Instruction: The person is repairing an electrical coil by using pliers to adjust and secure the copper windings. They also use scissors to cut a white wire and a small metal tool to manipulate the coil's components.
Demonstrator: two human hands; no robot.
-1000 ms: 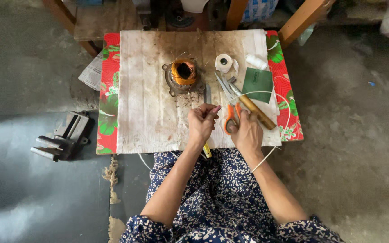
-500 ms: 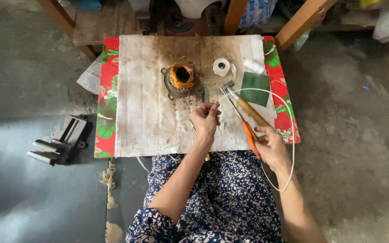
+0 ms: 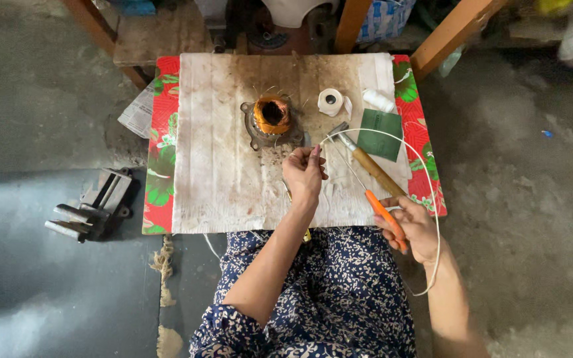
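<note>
Table [image 3: 220,192]: motor stator [image 3: 272,119] stands far-centre. Right hand [image 3: 414,229] has withdrawn right to the near edge, fingers clenched on orange-handled scissors [image 3: 382,213], drawing the white cord [image 3: 426,172] taut. Left hand [image 3: 304,174] pinches its end centrally.

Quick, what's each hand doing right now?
Left hand: closed, pinching one end of the white cord.
Right hand: closed on the orange-handled tool.
</note>
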